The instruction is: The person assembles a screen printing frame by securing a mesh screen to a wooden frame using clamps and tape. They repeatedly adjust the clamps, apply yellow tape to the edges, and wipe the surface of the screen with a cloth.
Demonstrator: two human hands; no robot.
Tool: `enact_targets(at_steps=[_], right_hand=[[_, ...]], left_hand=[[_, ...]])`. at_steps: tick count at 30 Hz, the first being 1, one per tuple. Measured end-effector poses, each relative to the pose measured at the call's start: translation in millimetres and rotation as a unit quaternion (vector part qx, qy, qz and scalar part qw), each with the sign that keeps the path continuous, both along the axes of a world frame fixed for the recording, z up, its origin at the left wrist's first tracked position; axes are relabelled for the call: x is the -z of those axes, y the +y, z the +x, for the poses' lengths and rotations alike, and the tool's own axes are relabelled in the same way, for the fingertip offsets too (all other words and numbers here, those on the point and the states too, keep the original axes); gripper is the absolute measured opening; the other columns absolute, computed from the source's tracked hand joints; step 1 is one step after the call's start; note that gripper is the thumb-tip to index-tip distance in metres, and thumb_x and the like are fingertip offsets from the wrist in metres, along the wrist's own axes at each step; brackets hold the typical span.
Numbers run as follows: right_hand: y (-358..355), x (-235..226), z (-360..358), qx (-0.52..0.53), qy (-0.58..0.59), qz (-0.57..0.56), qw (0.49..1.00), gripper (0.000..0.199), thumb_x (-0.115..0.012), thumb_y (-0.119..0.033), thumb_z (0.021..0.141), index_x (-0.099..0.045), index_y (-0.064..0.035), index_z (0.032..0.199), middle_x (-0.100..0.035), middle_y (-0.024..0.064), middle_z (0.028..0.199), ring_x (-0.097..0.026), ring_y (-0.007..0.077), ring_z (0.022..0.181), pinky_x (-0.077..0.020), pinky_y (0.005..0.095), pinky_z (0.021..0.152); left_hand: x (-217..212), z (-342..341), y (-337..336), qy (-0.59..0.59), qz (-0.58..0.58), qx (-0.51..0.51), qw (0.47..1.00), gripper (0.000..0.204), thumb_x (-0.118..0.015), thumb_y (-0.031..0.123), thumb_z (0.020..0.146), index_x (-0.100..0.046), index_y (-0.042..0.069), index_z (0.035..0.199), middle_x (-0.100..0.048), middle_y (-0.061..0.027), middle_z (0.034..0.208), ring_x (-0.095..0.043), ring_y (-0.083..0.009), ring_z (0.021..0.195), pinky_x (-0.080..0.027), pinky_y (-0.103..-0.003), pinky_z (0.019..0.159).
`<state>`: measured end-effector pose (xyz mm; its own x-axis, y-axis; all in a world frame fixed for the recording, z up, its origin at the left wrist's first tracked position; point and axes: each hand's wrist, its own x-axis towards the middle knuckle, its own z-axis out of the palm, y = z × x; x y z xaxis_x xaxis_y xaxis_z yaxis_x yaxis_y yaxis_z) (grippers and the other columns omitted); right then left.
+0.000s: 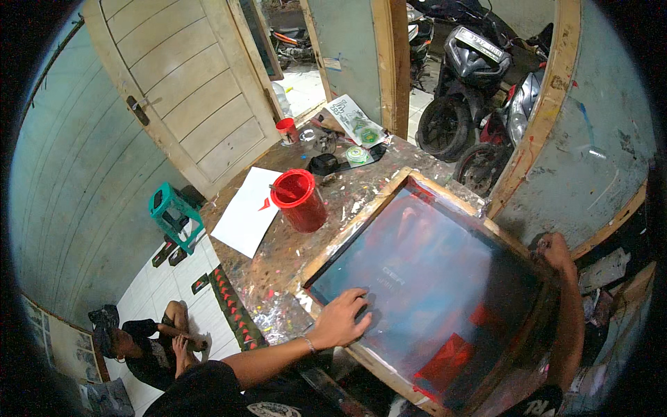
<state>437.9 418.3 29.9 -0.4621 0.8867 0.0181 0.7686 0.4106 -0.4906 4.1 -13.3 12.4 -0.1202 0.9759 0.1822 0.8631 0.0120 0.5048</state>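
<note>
A wooden-framed printing screen with a dark bluish mesh and red tape patches lies on a paint-stained table. My left hand rests flat on the mesh near the frame's near left side, fingers spread. My right hand grips the frame's far right corner. A red paint tub with a stick in it stands just left of the screen, beside a white sheet bearing a small red mark.
A small red cup, tape rolls and printed packets sit at the table's far end. A person sits on the tiled floor at lower left, near a green stool. Motorbikes stand beyond the open doorway.
</note>
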Motion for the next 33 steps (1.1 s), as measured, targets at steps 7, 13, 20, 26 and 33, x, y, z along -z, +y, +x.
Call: enact_targets(at_steps=[7,13,20,26,33], right_hand=[[-3,-25,-4,-0.111,-0.046,-0.044,0.992,0.005,-0.066,0.000,0.073,-0.062,0.0013,0.075,-0.059,0.0074,0.071,-0.059,0.0199,0.068,-0.0481,0.0375,0.065],[37,11,10,-0.233,-0.041,0.022,0.971,0.022,-0.064,0.005,0.068,-0.070,-0.0003,0.089,-0.068,0.0153,0.088,-0.065,0.0313,0.087,-0.0501,0.0403,0.081],[-68,-120,-39,-0.053,-0.178,0.120,0.975,0.045,-0.061,0.007,0.079,-0.061,-0.0010,0.124,-0.063,0.0196,0.118,-0.059,0.0349,0.113,-0.0474,0.0417,0.094],[-131,-138,-68,0.029,-0.161,0.141,0.976,0.049,-0.058,0.009,0.080,-0.055,0.0004,0.128,-0.058,0.0160,0.121,-0.055,0.0284,0.112,-0.0478,0.0392,0.091],[-217,-190,-147,0.236,-0.168,-0.068,0.955,0.043,-0.050,0.013,0.079,-0.058,0.0014,0.120,-0.061,0.0137,0.108,-0.063,0.0193,0.081,-0.0522,0.0332,0.075]], left_hand=[[-4,4,5,0.002,-0.014,-0.006,1.000,0.030,-0.064,0.024,0.085,-0.062,-0.001,0.102,-0.057,-0.0169,0.124,-0.054,-0.0339,0.117,-0.046,-0.041,0.098],[0,-10,1,-0.063,0.102,0.017,0.993,0.024,-0.070,0.015,0.081,-0.064,0.001,0.100,-0.063,-0.0156,0.112,-0.061,-0.0316,0.105,-0.050,-0.040,0.092],[-84,-169,-5,-0.053,0.282,-0.250,0.925,0.009,-0.063,0.006,0.087,-0.063,0.002,0.079,-0.063,-0.0067,0.073,-0.060,-0.0177,0.067,-0.046,-0.031,0.064],[-31,-482,172,-0.133,0.226,-0.289,0.921,0.098,-0.085,0.038,0.070,-0.034,-0.009,0.139,-0.050,-0.0270,0.135,-0.054,-0.0323,0.120,-0.044,-0.038,0.101],[28,-520,302,-0.196,0.195,-0.307,0.911,0.127,-0.095,0.037,0.052,-0.021,-0.014,0.142,-0.041,-0.0325,0.142,-0.048,-0.0365,0.129,-0.043,-0.039,0.105]])
